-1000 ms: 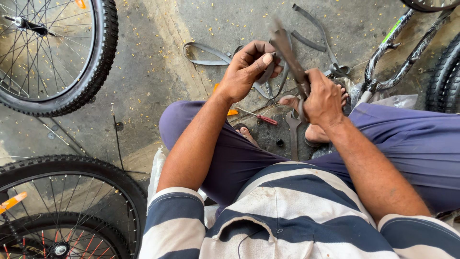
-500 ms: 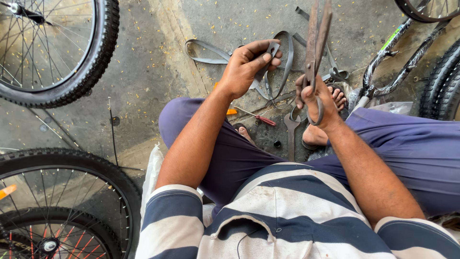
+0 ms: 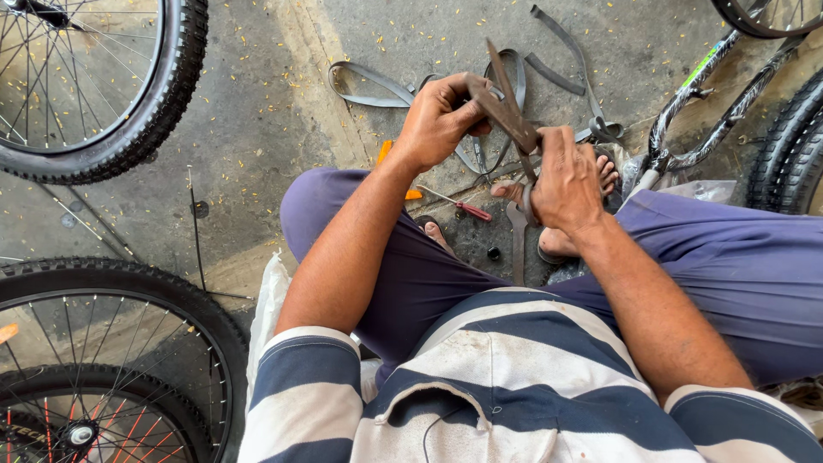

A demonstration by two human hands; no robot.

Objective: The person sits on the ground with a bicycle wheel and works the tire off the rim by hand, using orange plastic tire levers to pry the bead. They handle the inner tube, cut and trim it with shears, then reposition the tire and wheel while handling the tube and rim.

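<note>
Our right hand (image 3: 566,184) is closed around the handles of a pair of large rusty scissors (image 3: 506,107), whose brown blades stand slightly apart and point up and away from us. Our left hand (image 3: 437,120) is clamped with thumb and fingers on a grey rubber strip (image 3: 369,86), pinching it right at the blades, so the two hands nearly meet over the tool. The strip loops away to the left across the concrete floor (image 3: 257,111), and more grey strip (image 3: 561,39) trails toward the floor's far edge. Whether the blades are actually biting into the rubber we cannot tell.

Below the hands our bare feet (image 3: 591,171) show, with our purple trousers (image 3: 737,266) spreading to either side. Between our legs on the floor lie a grey wrench (image 3: 517,244) and a red-handled screwdriver (image 3: 459,204), near each other; an orange piece (image 3: 386,154) peeks out just beside our left wrist.

Farther out, a knobby bicycle wheel (image 3: 129,103) fills the far left corner of the floor, two more spoked wheels (image 3: 120,343) overlap at the near left corner, and a black bicycle frame (image 3: 711,103) with another tyre (image 3: 793,154) stands by the right edge. Small yellow flecks are scattered over the concrete.
</note>
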